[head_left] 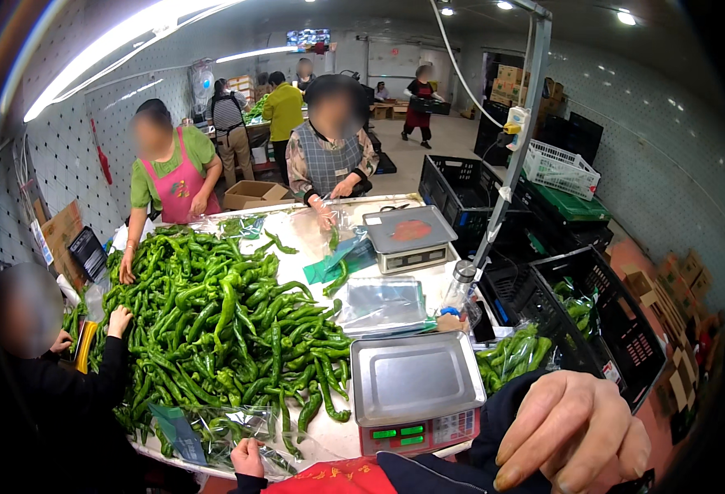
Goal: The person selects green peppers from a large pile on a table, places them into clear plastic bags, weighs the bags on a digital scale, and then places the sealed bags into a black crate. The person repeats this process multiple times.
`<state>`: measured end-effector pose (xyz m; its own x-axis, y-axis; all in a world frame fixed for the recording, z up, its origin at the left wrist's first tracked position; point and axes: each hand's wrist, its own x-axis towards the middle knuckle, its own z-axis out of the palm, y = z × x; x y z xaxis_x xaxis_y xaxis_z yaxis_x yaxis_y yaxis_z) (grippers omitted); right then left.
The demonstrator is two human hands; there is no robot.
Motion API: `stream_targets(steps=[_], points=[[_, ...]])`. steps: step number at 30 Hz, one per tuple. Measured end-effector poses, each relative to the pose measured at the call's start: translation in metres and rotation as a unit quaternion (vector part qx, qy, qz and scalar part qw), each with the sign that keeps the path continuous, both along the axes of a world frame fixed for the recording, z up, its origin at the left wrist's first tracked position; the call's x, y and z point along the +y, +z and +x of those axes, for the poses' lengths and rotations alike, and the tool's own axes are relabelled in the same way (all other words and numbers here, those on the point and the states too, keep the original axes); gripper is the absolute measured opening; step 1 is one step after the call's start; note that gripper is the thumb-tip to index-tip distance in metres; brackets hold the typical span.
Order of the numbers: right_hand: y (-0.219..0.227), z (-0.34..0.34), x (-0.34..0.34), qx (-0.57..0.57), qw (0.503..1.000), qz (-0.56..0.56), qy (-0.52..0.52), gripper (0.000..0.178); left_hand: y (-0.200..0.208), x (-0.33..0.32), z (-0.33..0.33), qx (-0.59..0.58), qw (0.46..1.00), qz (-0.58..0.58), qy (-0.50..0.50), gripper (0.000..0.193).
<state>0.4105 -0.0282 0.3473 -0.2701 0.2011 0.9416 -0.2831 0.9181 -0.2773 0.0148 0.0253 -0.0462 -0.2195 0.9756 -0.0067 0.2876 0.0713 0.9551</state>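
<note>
My left hand point(248, 458) is at the table's near edge, its fingers closed on a clear plastic bag point(251, 421) with green peppers in it. Large and close at the lower right, my right hand point(575, 428) is raised with its fingers bent downward; what they hold, if anything, is hidden. A big heap of long green peppers point(214, 317) covers the table's left half, just beyond the bag. Between my hands stands a scale point(416, 379) with a bare metal pan and lit green displays. Bagged peppers point(515, 358) lie to its right.
Beyond the scale lie a stack of flat clear bags point(384, 303) and a second scale point(410, 230). Black crates point(601, 313) line the right side, by a metal post point(506, 165). People reach over the table point(338, 430) from the left and far sides; others stand farther back.
</note>
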Motion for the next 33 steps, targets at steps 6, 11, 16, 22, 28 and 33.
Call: stream_targets(steps=[6,11,16,22,28,33], points=[[-0.004,-0.010,0.004,0.003,0.999,0.017,0.035,0.045,0.013,-0.003,-0.019,-0.030,0.998,0.033,0.044,0.030],[-0.003,-0.013,0.009,0.009,0.997,0.045,0.069,0.041,0.025,0.006,-0.075,0.098,0.972,0.165,0.133,0.030],[-0.003,-0.011,0.009,0.012,0.994,0.045,0.095,0.030,0.119,-0.029,-0.102,0.145,0.942,0.200,0.227,0.024],[-0.004,-0.014,0.025,-0.035,0.990,-0.003,0.140,0.028,0.166,-0.045,-0.045,0.196,0.926,0.235,0.222,0.022],[-0.021,-0.027,0.031,-0.065,0.986,-0.090,0.128,0.035,0.119,-0.004,-0.017,0.232,0.953,0.167,0.104,0.011],[-0.046,-0.032,0.065,-0.110,0.984,-0.121,0.064,0.038,0.070,0.011,-0.009,0.162,0.977,0.104,0.095,0.011]])
